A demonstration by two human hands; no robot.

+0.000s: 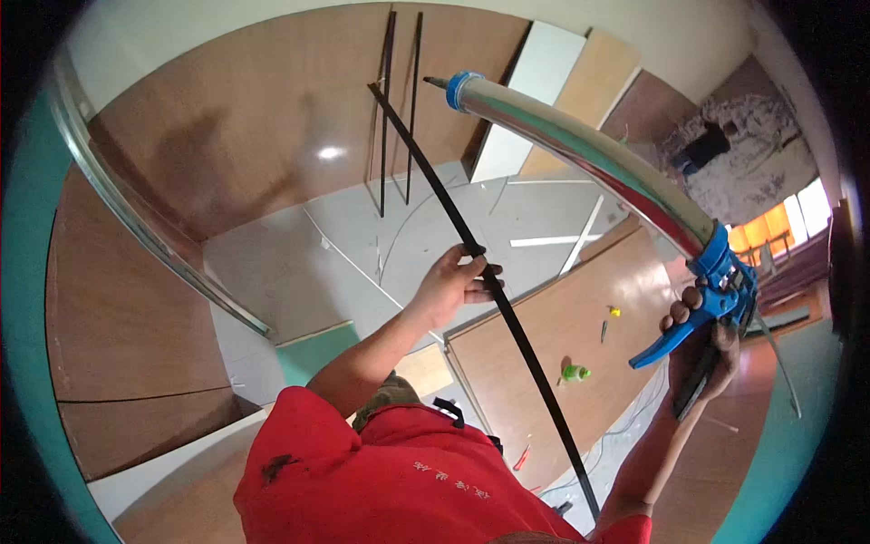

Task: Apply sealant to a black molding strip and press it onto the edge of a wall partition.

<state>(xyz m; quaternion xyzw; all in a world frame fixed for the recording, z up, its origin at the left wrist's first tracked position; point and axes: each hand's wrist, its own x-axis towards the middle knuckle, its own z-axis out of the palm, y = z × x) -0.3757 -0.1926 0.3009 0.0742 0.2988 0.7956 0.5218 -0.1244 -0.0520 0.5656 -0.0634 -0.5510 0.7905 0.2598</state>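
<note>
A long, thin black strip [521, 335] runs diagonally from upper middle to bottom right, with my left hand [453, 286] closed around it near its middle. My right hand [702, 349], at the right, grips a caulking gun [580, 163] by its blue handle. The gun has a long silver barrel, blue end caps and a dark nozzle pointing up and left, near the strip's top end. The lower part of the right hand's grip is partly hidden by dark metal pieces.
Two black strips [410, 136] lean on a wooden wall. Pale panels [526, 77] stand beside them. A wooden board [494, 381] below bears a green bottle [574, 373] and small tools. A metal rail [154, 208] crosses the left. A person [702, 145] is at far upper right.
</note>
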